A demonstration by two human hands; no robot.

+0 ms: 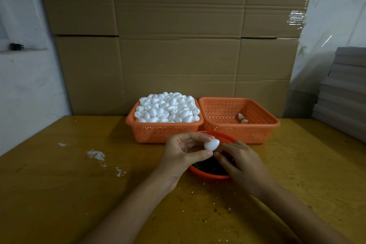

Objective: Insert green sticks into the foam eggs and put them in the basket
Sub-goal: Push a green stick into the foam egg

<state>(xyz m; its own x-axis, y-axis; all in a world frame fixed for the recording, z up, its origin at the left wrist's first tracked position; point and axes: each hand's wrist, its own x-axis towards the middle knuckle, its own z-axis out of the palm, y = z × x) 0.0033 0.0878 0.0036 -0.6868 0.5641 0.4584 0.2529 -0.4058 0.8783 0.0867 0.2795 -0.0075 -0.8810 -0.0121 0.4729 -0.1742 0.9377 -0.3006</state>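
Observation:
My left hand [183,151] pinches a white foam egg [212,144] between thumb and fingers, just above a round red bowl [208,176] of green sticks [210,166]. My right hand [240,161] lies over the bowl with its fingertips down among the sticks beside the egg; whether it grips a stick is hidden. Behind them, the left orange basket [158,130] is heaped with foam eggs [167,108]. The right orange basket [255,130] holds two eggs [242,118].
The baskets stand at the back of a yellow wooden table [79,184], against a cardboard wall [178,45]. White foam crumbs [97,154] lie on the left of the table. A stack of grey boards [344,89] rises at the right.

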